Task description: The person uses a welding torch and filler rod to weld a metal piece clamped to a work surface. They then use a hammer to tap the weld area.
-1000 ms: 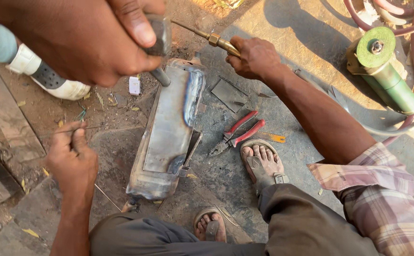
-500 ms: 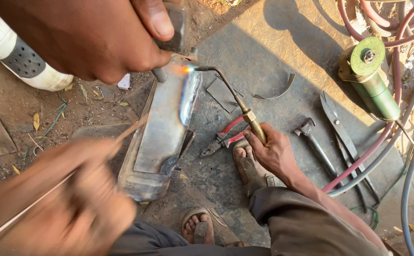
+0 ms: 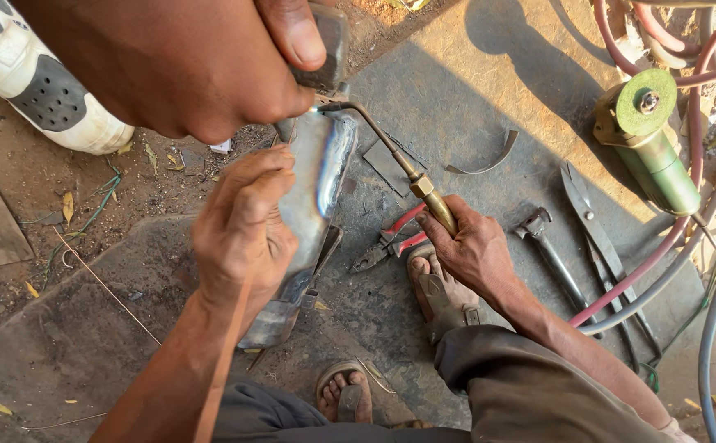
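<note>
My left hand point(image 3: 239, 234) is closed on a thin coppery rod point(image 3: 220, 369) that runs back along my forearm. It rests over a dented shiny sheet-metal part point(image 3: 325, 168) lying on the ground. My right hand point(image 3: 474, 246) grips the brass handle of a gas torch point(image 3: 427, 197). The torch's bent tip point(image 3: 329, 107) sits at the far end of the metal part. Another person's large hand point(image 3: 169, 70) reaches in from the top left and presses a dark block-like tool point(image 3: 325, 41) down at that same end.
Red-handled pliers point(image 3: 391, 238) lie beside my sandalled foot point(image 3: 440, 299). On the dark slab point(image 3: 473, 90) to the right are a green angle grinder point(image 3: 653, 152), shears point(image 3: 589, 226), a small hammer-like tool point(image 3: 542, 238), a curved metal strip point(image 3: 489, 160) and hoses point(image 3: 661, 267). A white shoe point(image 3: 38, 90) stands top left.
My left hand has come up from the lower left with the rod and now sits over the metal part. The torch tip stays at the part's far end.
</note>
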